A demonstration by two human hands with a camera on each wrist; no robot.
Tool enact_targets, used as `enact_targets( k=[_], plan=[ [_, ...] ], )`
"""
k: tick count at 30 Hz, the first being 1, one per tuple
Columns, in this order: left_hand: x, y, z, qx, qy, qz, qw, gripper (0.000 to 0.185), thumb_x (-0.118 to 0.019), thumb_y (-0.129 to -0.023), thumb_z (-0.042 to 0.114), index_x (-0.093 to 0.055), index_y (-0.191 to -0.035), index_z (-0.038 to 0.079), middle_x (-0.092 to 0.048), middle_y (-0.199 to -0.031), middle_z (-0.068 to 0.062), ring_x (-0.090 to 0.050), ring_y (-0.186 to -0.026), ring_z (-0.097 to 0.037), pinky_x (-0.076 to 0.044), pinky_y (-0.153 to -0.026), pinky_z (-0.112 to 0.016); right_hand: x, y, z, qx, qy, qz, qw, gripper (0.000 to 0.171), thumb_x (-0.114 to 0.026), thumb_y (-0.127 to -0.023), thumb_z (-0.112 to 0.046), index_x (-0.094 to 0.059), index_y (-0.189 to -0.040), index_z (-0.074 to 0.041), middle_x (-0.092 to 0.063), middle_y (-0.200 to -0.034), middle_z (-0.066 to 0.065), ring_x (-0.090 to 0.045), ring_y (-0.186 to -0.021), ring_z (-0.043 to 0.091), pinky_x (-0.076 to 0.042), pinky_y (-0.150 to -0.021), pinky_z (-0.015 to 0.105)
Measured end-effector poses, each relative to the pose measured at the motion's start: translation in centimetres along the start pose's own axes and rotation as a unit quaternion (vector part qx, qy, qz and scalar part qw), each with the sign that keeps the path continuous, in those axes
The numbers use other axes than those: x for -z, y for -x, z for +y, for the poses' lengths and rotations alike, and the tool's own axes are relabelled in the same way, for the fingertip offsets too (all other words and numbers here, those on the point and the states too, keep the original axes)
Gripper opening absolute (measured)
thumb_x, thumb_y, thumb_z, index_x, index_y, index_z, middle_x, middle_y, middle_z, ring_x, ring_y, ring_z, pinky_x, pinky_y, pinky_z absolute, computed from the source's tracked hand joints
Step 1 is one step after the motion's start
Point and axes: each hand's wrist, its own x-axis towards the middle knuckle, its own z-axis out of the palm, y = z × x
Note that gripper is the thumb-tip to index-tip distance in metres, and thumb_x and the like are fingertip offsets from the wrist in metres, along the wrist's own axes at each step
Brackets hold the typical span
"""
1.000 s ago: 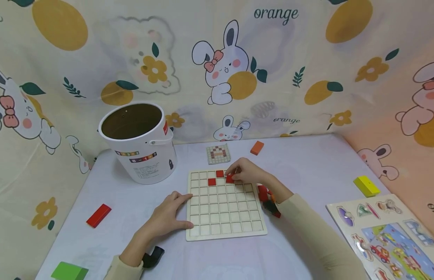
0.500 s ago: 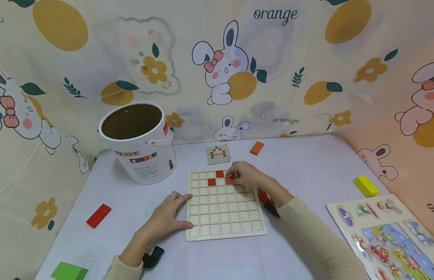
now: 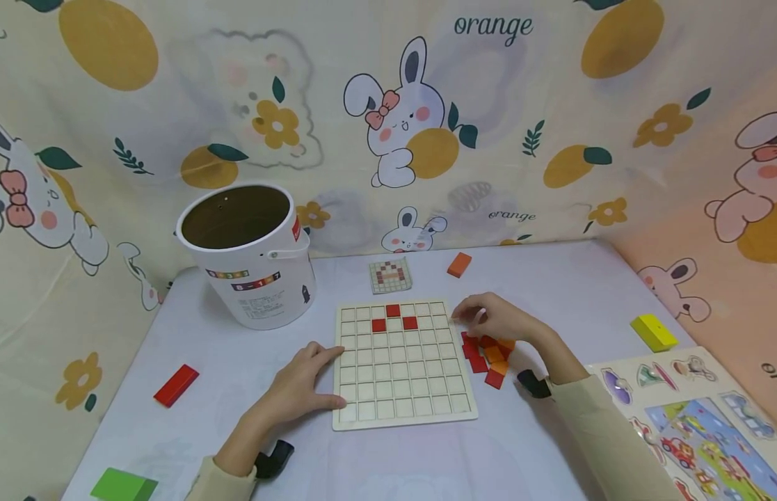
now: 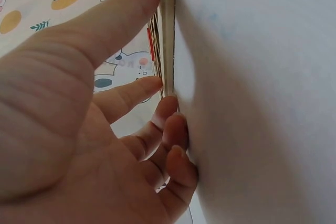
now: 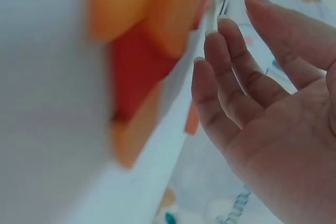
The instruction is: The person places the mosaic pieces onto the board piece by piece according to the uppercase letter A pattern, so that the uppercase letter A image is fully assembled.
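- The left hand (image 3: 298, 390) lies flat on the table (image 3: 551, 285), fingers straight and spread, thumb and fingertips touching the left edge of the wooden grid board (image 3: 402, 410); the left wrist view shows the fingers (image 4: 168, 129) against that edge.
- The board sits in the middle of the table, with three red square tiles (image 3: 393, 310) set in cells near its top edge: one in the top row, two in the row below, either side of it.
- The right hand (image 3: 497, 319) hovers just beyond the board's right edge, fingers loosely bent and holding nothing, directly above a pile of red and orange tiles (image 3: 488, 355); the right wrist view shows its palm open (image 5: 273, 103) beside the blurred tiles.
- A small pattern card (image 3: 391, 275) lies just behind the board.
- A white bucket (image 3: 250, 278) stands to the back left.
- An orange block (image 3: 460, 264), a yellow block (image 3: 656, 332), a red block (image 3: 176, 385) and a green block (image 3: 124, 485) lie scattered, well apart.
- A picture peg puzzle (image 3: 707, 417) rests at the right front.
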Motion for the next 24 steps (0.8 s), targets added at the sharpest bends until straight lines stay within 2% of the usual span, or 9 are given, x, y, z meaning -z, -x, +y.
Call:
enact_targets(
  k=[8,16,24],
  plan=[
    [0.0,0.0,0.1,0.002,0.005,0.001,1.0000,0.093,-0.090,-0.066,0.047,-0.053,-0.144,0.013,-0.049,-0.108,0.004,-0.041,-0.092,-0.013,-0.039,-0.074,-0.031,-0.5,1.2,1.6,-0.004,-0.008,-0.013,1.000,0.031,-0.067,-0.088,0.005,-0.067,-0.118,-0.003,-0.064,-0.112,0.008,-0.056,-0.102,0.027,-0.048,-0.090,0.039],
    [-0.1,-0.2,0.1,0.016,0.003,-0.005,0.9999,0.094,-0.091,-0.065,0.047,-0.053,-0.145,0.015,-0.050,-0.110,0.005,-0.043,-0.095,-0.013,-0.041,-0.079,-0.033,-0.8,1.2,1.2,0.006,0.007,-0.008,1.000,0.027,-0.066,-0.088,0.007,-0.069,-0.113,-0.002,-0.062,-0.102,0.006,-0.053,-0.095,0.026,-0.047,-0.082,0.031],
    [0.0,-0.1,0.2,0.013,0.005,-0.003,0.9999,0.094,-0.090,-0.065,0.048,-0.053,-0.144,0.014,-0.049,-0.108,0.004,-0.041,-0.093,-0.013,-0.039,-0.074,-0.031,-0.5,0.6,0.9,0.010,0.009,-0.011,1.000,0.015,-0.067,-0.090,0.002,-0.070,-0.103,-0.006,-0.059,-0.088,0.003,-0.055,-0.086,0.024,-0.049,-0.076,0.031]
  ],
)
